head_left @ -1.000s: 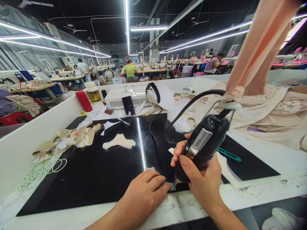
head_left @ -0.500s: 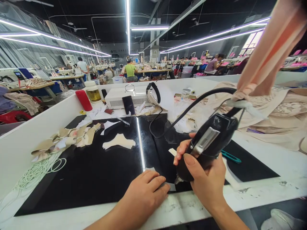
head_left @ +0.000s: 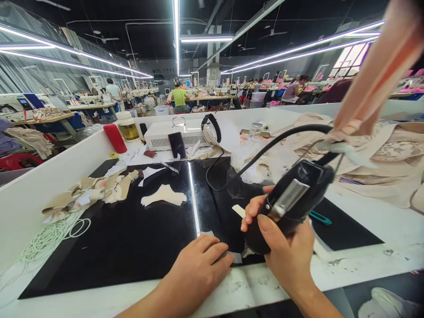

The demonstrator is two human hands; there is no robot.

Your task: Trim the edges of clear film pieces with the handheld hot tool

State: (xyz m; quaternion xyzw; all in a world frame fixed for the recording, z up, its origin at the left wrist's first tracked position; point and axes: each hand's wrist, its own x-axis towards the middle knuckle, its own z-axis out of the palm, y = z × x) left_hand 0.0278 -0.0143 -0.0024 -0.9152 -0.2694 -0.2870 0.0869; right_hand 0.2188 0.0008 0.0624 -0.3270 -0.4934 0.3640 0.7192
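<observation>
My right hand (head_left: 291,254) is wrapped round a black corded power tool (head_left: 298,190) with a metal lever on its side. Its tip points down to the left, close to a thin greyish sheet piece (head_left: 236,257) on the black mat (head_left: 126,247). My left hand (head_left: 202,265) lies flat over that piece near the mat's front edge, fingers stretched and palm down. Most of the piece is hidden under the fingers. A peach cloth strap (head_left: 371,88) is tied to the tool's upper end and holds it from above.
A cream cut piece (head_left: 164,195) lies on the mat, with beige stacked pieces (head_left: 99,187) and pale green cord (head_left: 49,238) leftward. Behind stand a white metal box (head_left: 159,136), a phone (head_left: 178,145) and a black cable (head_left: 261,152). A teal tool (head_left: 319,217) and beige garments (head_left: 391,150) lie right.
The power tool and my right hand have shifted slightly right and down. My left hand stays in place on the sheet piece.
</observation>
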